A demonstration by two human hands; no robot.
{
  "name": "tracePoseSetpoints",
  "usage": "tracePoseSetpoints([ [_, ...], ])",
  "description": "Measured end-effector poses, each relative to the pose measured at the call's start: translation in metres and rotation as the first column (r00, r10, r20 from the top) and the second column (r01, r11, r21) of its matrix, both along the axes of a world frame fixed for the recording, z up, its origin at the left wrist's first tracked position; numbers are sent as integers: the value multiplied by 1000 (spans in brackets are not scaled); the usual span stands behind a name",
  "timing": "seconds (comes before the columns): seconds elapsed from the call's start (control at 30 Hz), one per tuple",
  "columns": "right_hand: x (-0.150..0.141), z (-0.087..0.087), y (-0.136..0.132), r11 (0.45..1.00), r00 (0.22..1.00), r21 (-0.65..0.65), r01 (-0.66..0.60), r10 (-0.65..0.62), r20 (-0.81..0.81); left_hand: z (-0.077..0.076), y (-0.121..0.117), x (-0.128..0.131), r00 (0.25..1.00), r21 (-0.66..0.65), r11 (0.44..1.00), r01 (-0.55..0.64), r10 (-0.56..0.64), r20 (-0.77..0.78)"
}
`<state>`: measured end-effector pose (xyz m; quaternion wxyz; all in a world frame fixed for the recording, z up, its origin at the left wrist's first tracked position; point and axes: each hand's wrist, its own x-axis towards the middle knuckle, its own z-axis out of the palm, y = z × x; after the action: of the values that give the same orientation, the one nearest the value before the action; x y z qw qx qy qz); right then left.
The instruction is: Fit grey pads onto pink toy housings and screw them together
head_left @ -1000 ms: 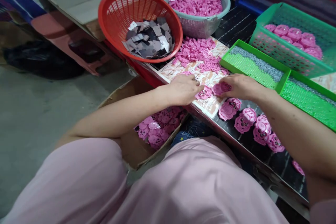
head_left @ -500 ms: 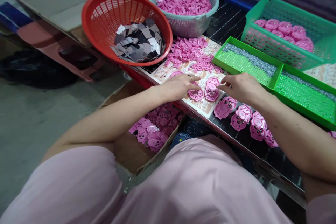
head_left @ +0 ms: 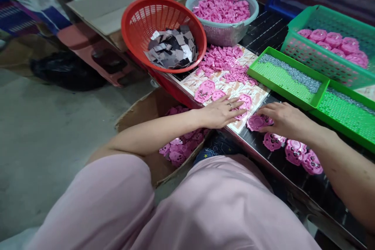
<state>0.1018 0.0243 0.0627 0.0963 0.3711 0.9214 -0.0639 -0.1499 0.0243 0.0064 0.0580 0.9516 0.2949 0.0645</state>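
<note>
My left hand (head_left: 224,111) lies palm down with its fingers stretched over a pink animal-face plastic casing (head_left: 245,101), touching it on the patterned sheet (head_left: 258,95). My right hand (head_left: 288,120) grips another pink casing (head_left: 258,122) at the sheet's right edge, thumb on the near side and fingers on the far side. Two more pink pieces, a larger shell (head_left: 204,91) and one partly covered by my left hand, lie to the left. Several shiny-eyed pink casings (head_left: 295,151) sit in a row below my right hand.
Small pink parts (head_left: 222,60) are heaped behind my hands. Beyond stand a red basket (head_left: 131,19) of dark plates, a grey-blue basket (head_left: 225,33) of pink parts, a green screw tray (head_left: 293,103) and a green basket (head_left: 319,64) of casings. A carton (head_left: 140,105) of pink pieces sits below the table.
The view has shifted, so the scene sits further right. My left hand has flattened over a casing; my right hand has moved right and closed on the first casing of the row.
</note>
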Motion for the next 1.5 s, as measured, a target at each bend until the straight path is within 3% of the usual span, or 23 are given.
tracePoseSetpoints([
  [0.2, 4, -2, 18, 982, 981, 50, 182, -185, 60, -6, 9, -19, 991, 26, 994, 109, -111, 69],
  [0.47, -28, 4, 16, 884, 879, 111, 455, -465, 107, -13, 8, -16, 991, 93, 994, 50, -61, 115],
  [0.63, -31, 13, -3, 868, 849, 92, 489, -497, 177, -13, 10, -17, 981, 103, 992, 79, -95, 168],
  [0.77, -13, 15, -18, 849, 858, 138, 509, -513, -10, -13, 15, -14, 956, 123, 977, 173, -197, 216],
  [0.93, 15, -4, -47, 908, 916, 162, 387, -358, -182, -13, 25, -9, 937, 114, 964, 240, -261, 231],
  [1.03, 32, -20, -70, 902, 901, 206, 378, -308, -304, -5, 22, -1, 952, 127, 968, 218, -239, 189],
  [1.2, 41, -34, -103, 808, 817, 290, 513, -356, -454, 8, 1, 41, 976, 163, 971, 176, -194, 100],
  [1.37, 49, -40, -139, 730, 760, 306, 611, -432, -485, 7, -5, 64, 986, 133, 978, 162, -166, 19],
  [1.5, 95, -44, -170, 558, 612, 283, 780, -589, -528, 3, 5, 49, 967, 78, 965, 252, -254, 27],
])
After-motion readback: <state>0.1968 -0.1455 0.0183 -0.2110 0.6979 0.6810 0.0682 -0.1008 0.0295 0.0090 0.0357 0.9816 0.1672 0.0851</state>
